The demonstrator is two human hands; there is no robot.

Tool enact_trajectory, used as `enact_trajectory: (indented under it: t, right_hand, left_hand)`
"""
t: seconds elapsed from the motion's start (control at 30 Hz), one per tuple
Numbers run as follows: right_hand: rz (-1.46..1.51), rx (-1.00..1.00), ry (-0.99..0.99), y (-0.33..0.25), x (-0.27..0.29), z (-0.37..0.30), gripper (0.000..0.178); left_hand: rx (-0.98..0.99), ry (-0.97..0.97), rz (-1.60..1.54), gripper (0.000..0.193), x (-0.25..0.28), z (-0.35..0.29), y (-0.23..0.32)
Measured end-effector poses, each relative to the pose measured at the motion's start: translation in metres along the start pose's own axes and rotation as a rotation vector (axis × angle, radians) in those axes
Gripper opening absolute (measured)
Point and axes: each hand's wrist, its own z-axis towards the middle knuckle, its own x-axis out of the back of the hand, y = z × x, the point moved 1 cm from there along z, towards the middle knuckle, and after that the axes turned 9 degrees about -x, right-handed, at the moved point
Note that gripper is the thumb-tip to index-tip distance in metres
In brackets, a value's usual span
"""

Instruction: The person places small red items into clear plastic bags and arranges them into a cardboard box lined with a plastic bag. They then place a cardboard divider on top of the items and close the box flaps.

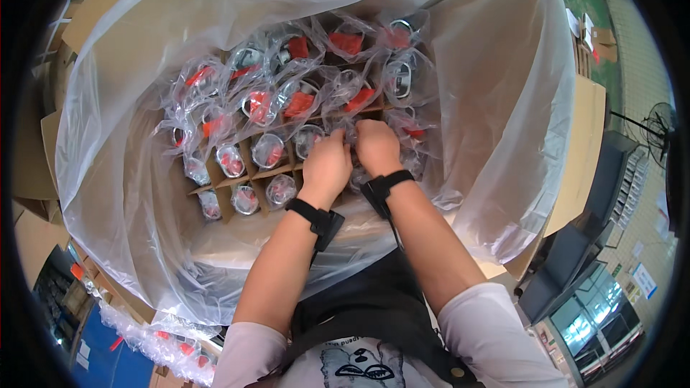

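Both my hands reach into a large carton lined with a clear plastic bag [496, 108]. My left hand [328, 167] is closed, its fingertips pinching the clear plastic wrap of one of the bagged parts. Close beside it, my right hand [377, 146] is curled shut on the same area of plastic, knuckles up. The part under my fingers is mostly hidden. Around my hands stand several round metal parts in clear bags with red pieces, such as one bagged part [267, 151] left of my left hand. Cardboard dividers [243, 181] separate them into cells.
Bagged parts with loose, bunched plastic fill the far rows, one with a red piece [298, 104]. Carton flaps [581, 151] stand at the right. More bagged parts [172, 345] lie on a blue surface [108, 359] at lower left. A fan [658, 126] stands far right.
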Motion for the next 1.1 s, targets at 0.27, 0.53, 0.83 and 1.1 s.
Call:
enact_trajectory:
  t: [0.27, 0.53, 0.83, 1.1]
  right_hand:
    - [0.312, -0.043, -0.061, 0.0, 0.016, -0.028, 0.034]
    - [0.043, -0.002, -0.35, -0.007, -0.002, -0.004, 0.032]
    - [1.062, -0.684, 0.028, 0.07, 0.033, -0.083, 0.041]
    - [0.12, 0.04, 0.262, 0.037, 0.102, -0.056, 0.018]
  left_hand:
    - [0.07, -0.419, 0.183, 0.04, -0.01, 0.014, -0.004]
    - [-0.018, -0.159, 0.133, 0.026, 0.029, -0.006, 0.013]
    - [-0.243, -0.186, -0.196, 0.051, -0.006, 0.046, 0.073]
    - [0.026, 0.079, -0.342, 0.032, -0.015, 0.05, 0.073]
